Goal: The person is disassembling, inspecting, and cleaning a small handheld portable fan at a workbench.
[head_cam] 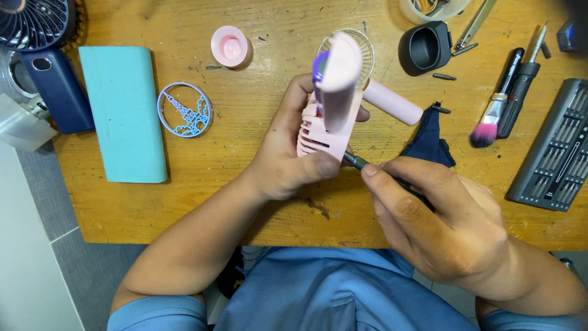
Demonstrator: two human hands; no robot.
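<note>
While your left hand (288,153) grips the pink fan housing (327,107), your right hand (435,214) pinches a screwdriver (358,162).
Its tip meets the housing's lower edge at frame centre, above the wooden tabletop (257,122).

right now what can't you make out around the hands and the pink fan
- Screwdriver tip: head view, hidden behind the pink fan shell.
- Screwdriver handle: wrapped inside the right hand.
- Fan's underside: covered by the left hand.
- Fan's top end: blurred, too close to the camera.
- Dark fan, top left: cut off by the edge.
</note>
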